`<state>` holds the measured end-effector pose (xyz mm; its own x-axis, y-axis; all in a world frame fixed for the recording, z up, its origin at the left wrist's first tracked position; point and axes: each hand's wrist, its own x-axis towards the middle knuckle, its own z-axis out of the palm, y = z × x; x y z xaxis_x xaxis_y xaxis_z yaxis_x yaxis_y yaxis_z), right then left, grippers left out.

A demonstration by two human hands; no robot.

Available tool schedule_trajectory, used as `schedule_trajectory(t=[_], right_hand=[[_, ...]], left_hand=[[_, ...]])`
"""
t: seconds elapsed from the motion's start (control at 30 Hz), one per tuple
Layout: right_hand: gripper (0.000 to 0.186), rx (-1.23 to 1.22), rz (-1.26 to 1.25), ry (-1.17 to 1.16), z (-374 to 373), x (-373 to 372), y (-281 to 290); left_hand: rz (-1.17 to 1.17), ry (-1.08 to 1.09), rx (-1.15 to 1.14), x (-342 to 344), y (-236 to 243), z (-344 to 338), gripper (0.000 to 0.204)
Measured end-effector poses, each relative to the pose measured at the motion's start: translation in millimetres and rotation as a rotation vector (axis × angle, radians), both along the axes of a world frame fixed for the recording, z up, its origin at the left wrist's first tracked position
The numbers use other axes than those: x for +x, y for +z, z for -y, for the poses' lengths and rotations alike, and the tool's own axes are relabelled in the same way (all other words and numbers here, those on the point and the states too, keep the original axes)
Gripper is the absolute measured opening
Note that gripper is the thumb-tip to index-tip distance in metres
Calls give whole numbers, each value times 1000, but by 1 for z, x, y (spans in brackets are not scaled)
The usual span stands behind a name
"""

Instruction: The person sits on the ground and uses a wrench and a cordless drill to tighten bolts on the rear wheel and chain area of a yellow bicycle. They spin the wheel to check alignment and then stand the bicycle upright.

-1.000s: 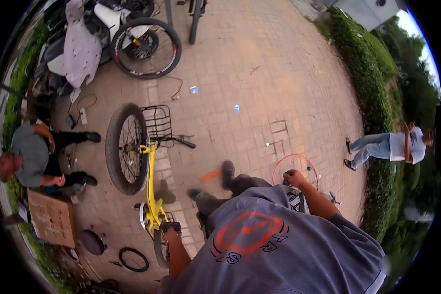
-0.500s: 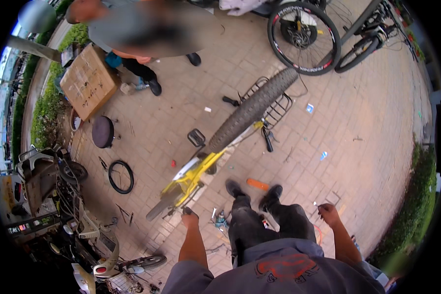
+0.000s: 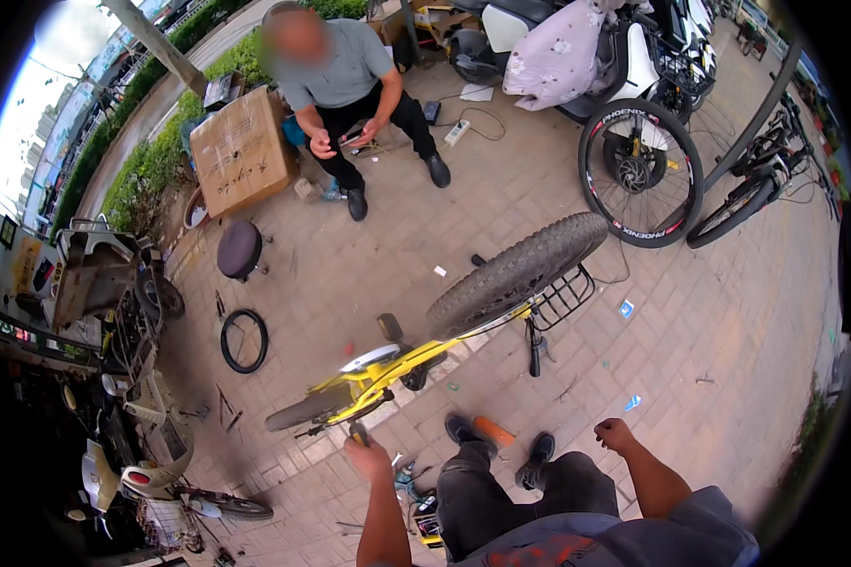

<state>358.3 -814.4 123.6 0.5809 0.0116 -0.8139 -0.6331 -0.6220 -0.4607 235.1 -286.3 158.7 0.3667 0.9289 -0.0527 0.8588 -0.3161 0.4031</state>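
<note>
On the brick pavement (image 3: 369,265), the view has swung since a moment ago: your left hand (image 3: 369,460) now grips the yellow bicycle (image 3: 388,373) at centre; your right hand (image 3: 615,435) stays fisted, empty.

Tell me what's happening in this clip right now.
A person stands on a brick pavement over a yellow bicycle that is turned upside down, its wheels up. Their left hand grips something small at the bike's frame; what it is cannot be told. The right hand is closed in a loose fist in the air, off the bike. Opposite, another person sits by a cardboard box. A loose black tyre lies on the paving.
</note>
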Motion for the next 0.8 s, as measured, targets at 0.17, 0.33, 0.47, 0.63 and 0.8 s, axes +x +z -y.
schedule_trajectory(t=[0.17, 0.33, 0.47, 0.63, 0.8], right_hand=[[29, -112, -24, 70, -4, 42, -54], [33, -72, 19, 224, -51, 77, -69], [33, 17, 114, 252, -95, 116, -98], [34, -182, 424, 392, -109, 162, -217], [43, -212, 504, 268, -157, 204, -344]], left_hand=[[-65, 123, -82, -46, -43, -48, 37], [62, 0, -268, -51, -62, -64, 58], [37, 41, -264, -64, -118, -70, 76], [-82, 33, -267, -52, -154, -47, 70], [58, -328, 71, -71, -287, -63, 62]])
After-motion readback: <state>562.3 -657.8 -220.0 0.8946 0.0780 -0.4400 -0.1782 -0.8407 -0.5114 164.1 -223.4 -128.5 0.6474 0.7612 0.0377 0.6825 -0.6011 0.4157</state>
